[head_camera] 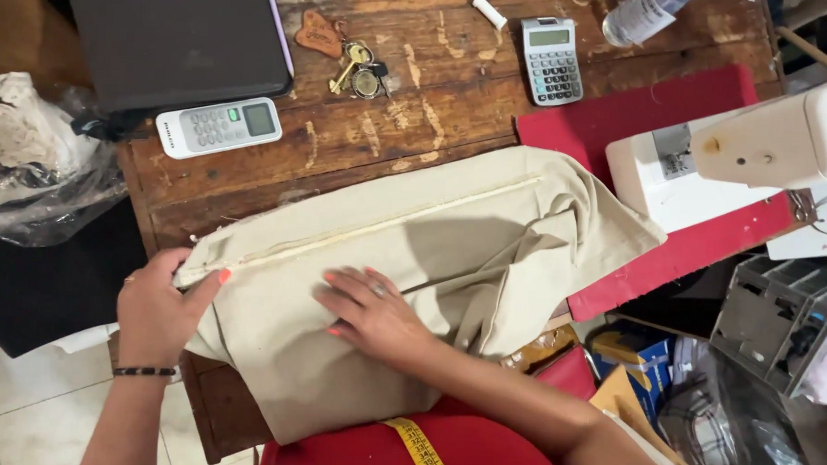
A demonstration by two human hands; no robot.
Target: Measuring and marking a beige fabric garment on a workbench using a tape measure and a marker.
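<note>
1. Lying across the wooden counter (362,139), the beige cloth (449,252) covers its near edge and hangs down toward the person's lap.
2. A long zipper (386,224) runs along the cloth from lower left to upper right.
3. The left hand (159,311) grips the left end of the cloth, with the thumb on top near the end of the zipper and the other fingers closed under the edge.
4. A dark bracelet (145,372) sits on the left wrist.
5. The right hand (374,312) lies open and flat on the cloth, just below the zipper, with the fingers spread and pointing to the left; it holds nothing.
6. A ring shows on one finger of the right hand.
7. A yellow tape measure (417,448) lies on the red lap below the cloth.
8. At the right, a white sewing machine (709,160) stands on a red mat (619,120), and the right end of the cloth is just beside it.
9. Behind the cloth lie a white remote (218,126), a bunch of keys (357,70) and a grey calculator (551,58), all apart from the cloth.
10. A dark flat thing, perhaps a closed laptop (173,36), lies at the far left of the counter.
</note>
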